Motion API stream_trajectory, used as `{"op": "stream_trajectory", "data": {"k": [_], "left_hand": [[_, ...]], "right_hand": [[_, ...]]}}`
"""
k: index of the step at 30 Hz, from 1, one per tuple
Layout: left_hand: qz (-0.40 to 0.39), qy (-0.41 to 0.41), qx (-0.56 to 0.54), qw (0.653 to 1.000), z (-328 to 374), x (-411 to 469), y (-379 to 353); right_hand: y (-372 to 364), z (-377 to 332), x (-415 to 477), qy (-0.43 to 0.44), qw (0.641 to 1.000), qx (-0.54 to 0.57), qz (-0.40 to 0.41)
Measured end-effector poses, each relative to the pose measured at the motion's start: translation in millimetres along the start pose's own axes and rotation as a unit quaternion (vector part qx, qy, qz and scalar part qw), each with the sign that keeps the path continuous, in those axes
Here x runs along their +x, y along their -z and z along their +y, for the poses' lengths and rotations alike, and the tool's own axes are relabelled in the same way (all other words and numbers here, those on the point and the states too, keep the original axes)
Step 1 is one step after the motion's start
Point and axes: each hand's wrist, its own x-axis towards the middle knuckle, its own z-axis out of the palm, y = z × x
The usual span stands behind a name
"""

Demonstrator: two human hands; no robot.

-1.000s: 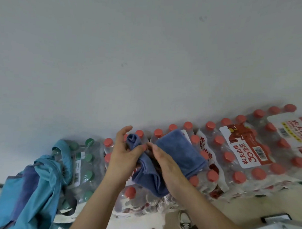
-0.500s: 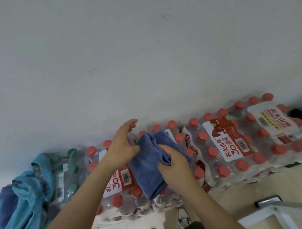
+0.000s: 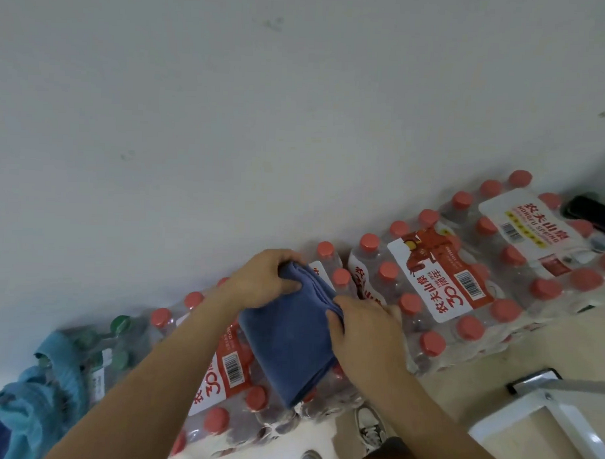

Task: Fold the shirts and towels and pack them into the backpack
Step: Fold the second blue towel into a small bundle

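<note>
blue towel: it lay in the lower middle of the frame, on top of a pack of red-capped water bottles. it was a long, tidy, folded shape.
left hand: its fingers were curled round the far corner of the towel and gripped it.
right hand: it held the right edge of the towel. the thumb sat on top of the folded layers, and it looked like a pinch. the fingertips were partly hidden.
what changed: a second ago the towel was loose and bunched up between the hands, with a flap open to the right. then the flap got folded over. the left hand's fingers had been lifted up, and then they closed on the corner.
what it means: this towel looked just about folded. i think the next job was to lift it and put it in the backpack.
backpack: it was not in the picture.
more to fold: a light blue cloth hung in a heap at the lower left, over green-capped bottles.
other things: a plain wall filled the top. a shoe showed at the bottom, and a white frame at the lower right.
</note>
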Motion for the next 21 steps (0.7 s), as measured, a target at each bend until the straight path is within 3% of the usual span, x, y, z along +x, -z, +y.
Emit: {"op": "stream_trajectory", "data": {"k": [4, 13, 21], "left_hand": [[0.050, -0.005, 0.073, 0.996, 0, 6, -17], [0.076, -0.003, 0.114, 0.991, -3, 8, -28], [0.121, -0.067, 0.128, 0.982, -9, 2, -45]], "right_hand": [[-9, 5, 4, 0.002, 0.999, -0.053, -0.006], [-21, 13, 6, -0.012, 1.000, -0.010, -0.008], [-22, 15, 5, -0.026, 0.999, 0.024, -0.010]]}}
